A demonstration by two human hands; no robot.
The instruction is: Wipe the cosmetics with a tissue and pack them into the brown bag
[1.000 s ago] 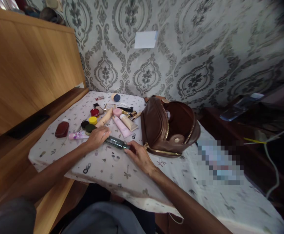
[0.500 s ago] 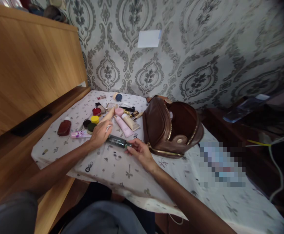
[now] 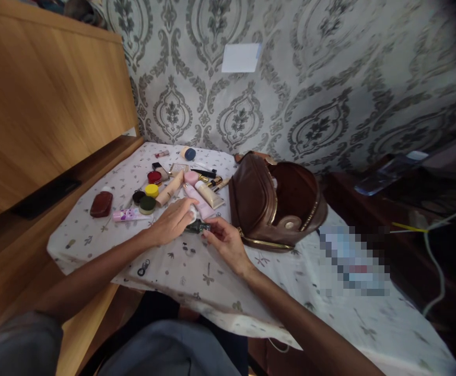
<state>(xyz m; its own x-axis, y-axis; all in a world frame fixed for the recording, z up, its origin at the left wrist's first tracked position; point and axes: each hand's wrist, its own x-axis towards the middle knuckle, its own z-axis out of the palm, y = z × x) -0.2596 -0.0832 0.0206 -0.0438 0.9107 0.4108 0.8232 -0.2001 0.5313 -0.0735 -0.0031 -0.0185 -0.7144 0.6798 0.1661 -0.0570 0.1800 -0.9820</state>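
Observation:
A dark green bottle (image 3: 193, 226) lies level just above the patterned cloth, its right end pinched in the fingertips of my right hand (image 3: 228, 244). My left hand (image 3: 174, 220) is closed on something small and white (image 3: 193, 213), which it presses against the bottle; the fingers cover part of both. Behind my hands lie a pink tube (image 3: 198, 202), a beige tube (image 3: 209, 194) and a peach tube (image 3: 170, 189). An open brown leather bag (image 3: 251, 201) stands right of my right hand.
Left of my left hand are a green-lidded jar (image 3: 147, 204), a yellow jar (image 3: 151, 190), a purple-patterned tube (image 3: 128, 214) and a red-brown case (image 3: 101, 204). A wooden cabinet (image 3: 51, 89) rises at the left. A pixelated item (image 3: 353, 261) lies at the right.
My left hand has moved right along the bottle, toward my right hand, and now covers more of it. My right hand keeps its grip at the bottle's end.

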